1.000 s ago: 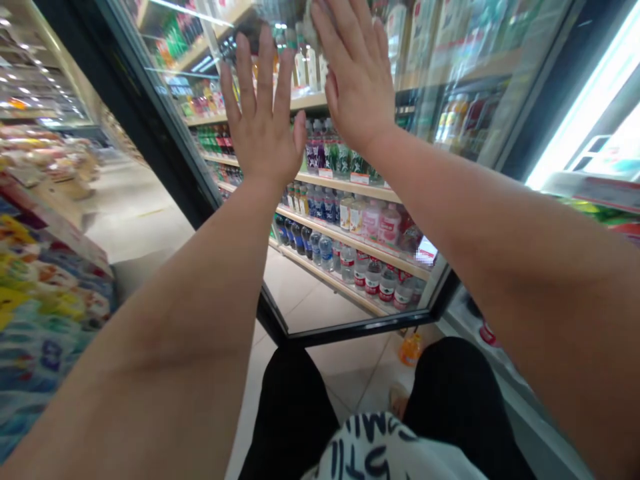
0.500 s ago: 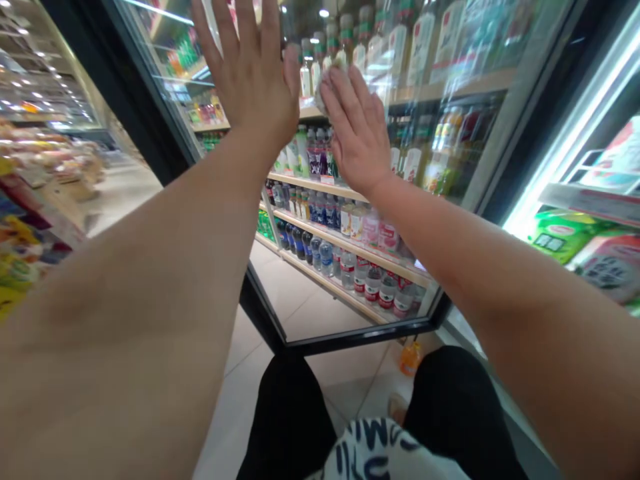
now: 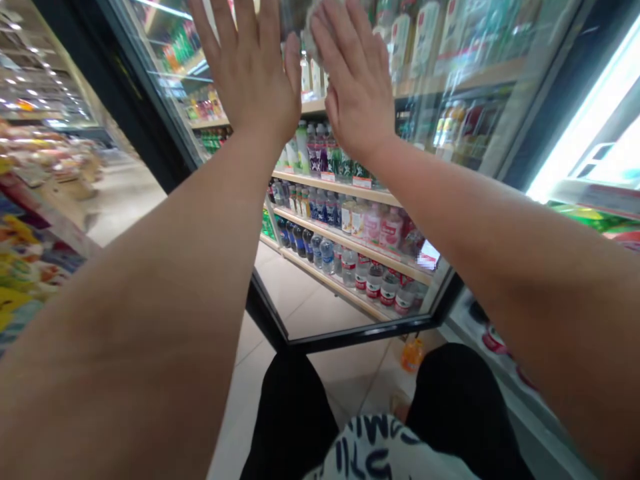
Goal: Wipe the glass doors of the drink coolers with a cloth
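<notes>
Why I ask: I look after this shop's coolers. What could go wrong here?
The bare left hand may leave smears on the glass cooler door. The pale cloth wad under the right hand could slip and drop. The orange bottle on the floor tiles near the feet might get stepped on.

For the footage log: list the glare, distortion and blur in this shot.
Head view: the light strip at right blows out white; the glass door shows streaky reflections; the wide lens bends the black door frame; the packaged goods at far left look soft.
</notes>
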